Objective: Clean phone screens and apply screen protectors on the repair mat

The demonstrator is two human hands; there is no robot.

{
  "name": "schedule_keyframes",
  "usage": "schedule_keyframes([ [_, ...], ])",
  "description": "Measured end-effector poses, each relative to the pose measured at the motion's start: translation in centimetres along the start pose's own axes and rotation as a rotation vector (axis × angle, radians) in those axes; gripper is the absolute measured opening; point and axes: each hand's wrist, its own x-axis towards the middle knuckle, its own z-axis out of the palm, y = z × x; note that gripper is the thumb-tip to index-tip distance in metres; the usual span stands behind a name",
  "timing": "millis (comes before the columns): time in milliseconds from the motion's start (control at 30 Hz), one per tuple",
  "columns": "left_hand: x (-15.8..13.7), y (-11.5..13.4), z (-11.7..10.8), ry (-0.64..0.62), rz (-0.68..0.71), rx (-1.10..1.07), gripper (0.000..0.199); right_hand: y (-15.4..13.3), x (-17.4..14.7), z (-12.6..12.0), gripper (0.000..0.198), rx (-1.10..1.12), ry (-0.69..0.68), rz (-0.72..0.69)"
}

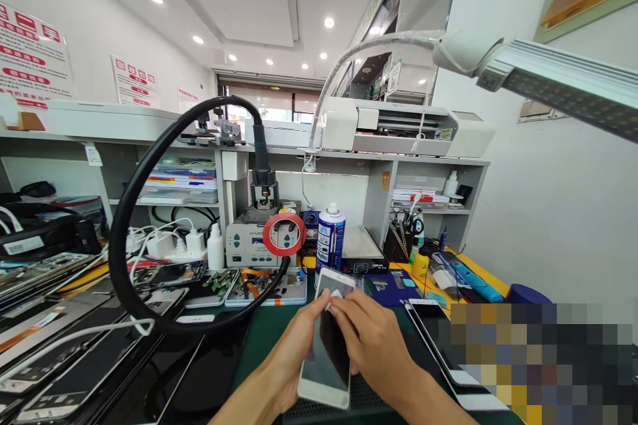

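Observation:
My left hand (292, 358) is wrapped round the edge of a white-framed smartphone (326, 368), its thumb lying along the upper part of the screen. The phone is tilted, with its dark screen towards me. My right hand (371, 339) pinches a small white piece (335, 297), perhaps a wipe or tissue, against the glass near the top. Its exact kind is too small to tell. Right behind the phone stands a blue and white spray can (329, 236). Below lies the green work mat (264, 339).
A thick black hose (119, 226) loops from the hot-air station (244, 239), with a red tape roll (284, 234) by it. Phone screens and panels (100, 352) cover the left. A parts tray (294, 292) lies ahead. White phones (438, 339) lie right; a lamp (563, 80) hangs above.

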Motion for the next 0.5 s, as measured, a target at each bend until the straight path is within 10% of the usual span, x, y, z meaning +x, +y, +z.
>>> schedule_keyframes([
  [300,-0.2,-0.1,0.1,-0.064,-0.086,0.185,0.084,1.9,1.4,-0.7,0.023,0.031,0.021,0.183],
  [500,0.3,-0.2,-0.5,0.007,-0.061,0.108,0.064,0.2,0.8,-0.2,0.023,0.138,-0.044,0.083],
])
